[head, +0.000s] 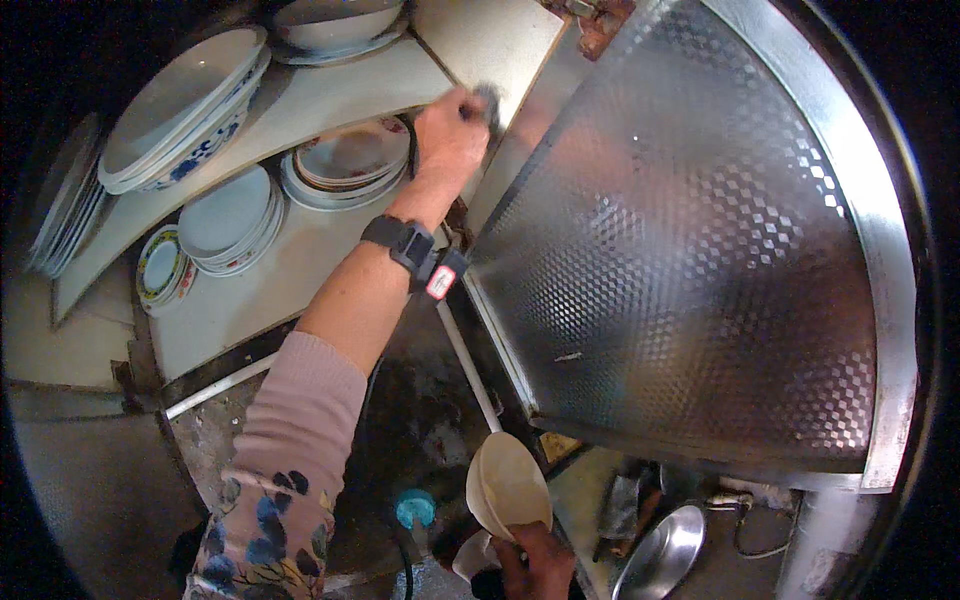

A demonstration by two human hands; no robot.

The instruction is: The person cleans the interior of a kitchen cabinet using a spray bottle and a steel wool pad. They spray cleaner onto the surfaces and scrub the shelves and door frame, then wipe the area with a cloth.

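My left hand (452, 139) reaches up into an open cupboard at the side wall. Its fingers are curled round a dark grey object (489, 106), too blurred to name, which is against or close to the pale side panel (499, 45). A black strap device (401, 241) is on that wrist. Low in the view, my right hand (534, 564) grips the rim of cream-coloured bowls (517, 480), tilted and apparently nested. Another pale bowl (474, 556) shows partly behind that hand. Below my left hand a stack of flowered plates (352, 154) stands on the lower shelf (300, 255).
An open metal door (675, 247) with an embossed pattern fills the right side. Large blue-and-white bowls (187, 112) stand on the upper shelf (337, 90). White plates (229, 214) stand below. A steel basin (664, 551) and a turquoise round object (415, 510) are lower down.
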